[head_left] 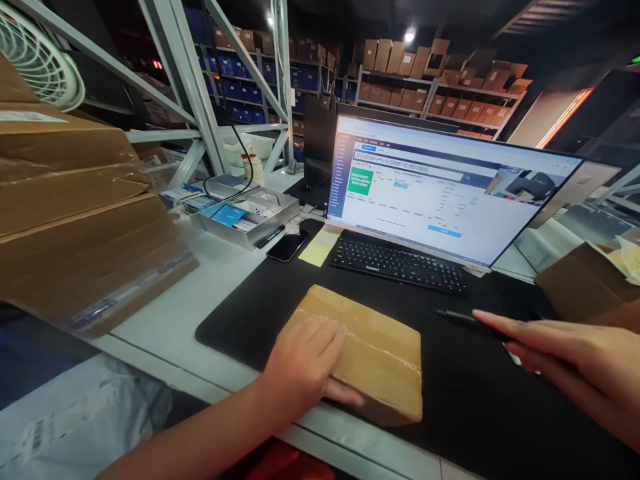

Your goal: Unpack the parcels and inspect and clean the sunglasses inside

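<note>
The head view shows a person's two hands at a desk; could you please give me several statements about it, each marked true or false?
1. The left hand has its fingers on top of the small cardboard box. True.
2. The keyboard lies in front of the monitor. True.
3. The monitor's screen is dark. False: it is lit.
4. The right hand rests on the keyboard. False: it holds a slim dark tool.
5. The yellow paper lies between the phone and the keyboard. True.
</note>
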`<act>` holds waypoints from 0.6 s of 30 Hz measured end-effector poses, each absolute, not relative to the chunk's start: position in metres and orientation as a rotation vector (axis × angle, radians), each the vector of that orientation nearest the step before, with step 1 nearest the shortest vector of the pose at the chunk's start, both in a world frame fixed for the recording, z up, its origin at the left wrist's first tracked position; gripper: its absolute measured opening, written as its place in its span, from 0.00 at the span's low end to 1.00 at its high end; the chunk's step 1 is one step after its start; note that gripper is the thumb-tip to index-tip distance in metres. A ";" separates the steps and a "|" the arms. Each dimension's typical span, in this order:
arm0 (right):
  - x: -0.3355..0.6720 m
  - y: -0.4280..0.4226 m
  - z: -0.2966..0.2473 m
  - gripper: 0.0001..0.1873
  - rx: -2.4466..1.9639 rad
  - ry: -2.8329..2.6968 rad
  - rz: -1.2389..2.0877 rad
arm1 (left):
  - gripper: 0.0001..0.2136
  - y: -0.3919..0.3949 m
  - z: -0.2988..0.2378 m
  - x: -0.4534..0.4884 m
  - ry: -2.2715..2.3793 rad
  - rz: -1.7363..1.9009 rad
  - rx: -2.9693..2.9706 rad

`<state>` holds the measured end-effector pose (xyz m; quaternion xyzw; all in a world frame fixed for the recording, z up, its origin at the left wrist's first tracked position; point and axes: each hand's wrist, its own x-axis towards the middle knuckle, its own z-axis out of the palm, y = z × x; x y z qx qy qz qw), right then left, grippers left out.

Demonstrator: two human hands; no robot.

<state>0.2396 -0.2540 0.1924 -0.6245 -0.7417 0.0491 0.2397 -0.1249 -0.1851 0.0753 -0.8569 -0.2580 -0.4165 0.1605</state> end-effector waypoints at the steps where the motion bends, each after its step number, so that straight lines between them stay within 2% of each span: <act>1: 0.232 -0.247 0.195 0.23 -1.728 -2.113 0.106 | 0.36 -0.185 0.071 -0.126 -0.722 -1.213 -2.410; 4: 0.190 -0.222 0.200 0.25 -1.663 -2.312 0.078 | 0.32 -0.186 0.055 -0.130 -0.642 -1.312 -2.274; 10: 0.087 -0.180 0.194 0.24 -1.400 -2.757 -0.093 | 0.17 -0.189 0.031 -0.136 -0.593 -1.456 -2.203; 15: 0.055 -0.173 0.207 0.20 -1.261 -2.984 -0.263 | 0.16 -0.192 0.039 -0.130 -0.597 -1.562 -2.126; 18: 0.061 -0.182 0.223 0.16 -1.409 -3.110 -0.211 | 0.15 -0.193 0.045 -0.128 -0.625 -1.578 -2.125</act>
